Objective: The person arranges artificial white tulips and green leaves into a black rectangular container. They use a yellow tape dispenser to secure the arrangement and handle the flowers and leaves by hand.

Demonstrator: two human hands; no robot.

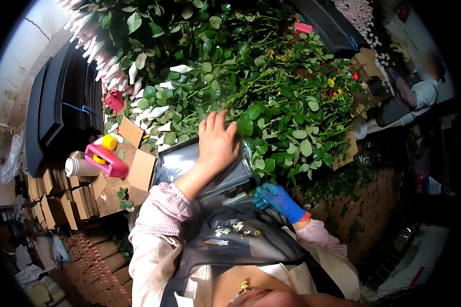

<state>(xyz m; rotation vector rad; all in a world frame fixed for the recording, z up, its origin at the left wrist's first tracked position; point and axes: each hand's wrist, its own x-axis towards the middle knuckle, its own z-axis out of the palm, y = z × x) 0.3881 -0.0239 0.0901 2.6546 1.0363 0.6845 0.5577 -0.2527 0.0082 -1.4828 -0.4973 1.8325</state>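
Observation:
My left hand (217, 139) is bare and lies flat, fingers apart, on a clear plastic sleeve (189, 161) at the near edge of a big heap of green rose stems and leaves (271, 92). Its fingertips touch the leaves. My right hand (275, 198) wears a blue glove and sits lower, close to my dark apron, by the sleeve's right corner. Its fingers are curled, and I cannot tell whether they grip anything. A pink striped sleeve covers each forearm.
Left of the sleeve lie cardboard pieces (141, 169), a pink tape dispenser (107, 159), a yellow roll (109, 141) and a white cup (79, 167). Black sheets (61, 107) are stacked far left above cardboard stacks (61, 202). White-wrapped buds (100, 56) stick out top left. Another person (420, 94) sits at right.

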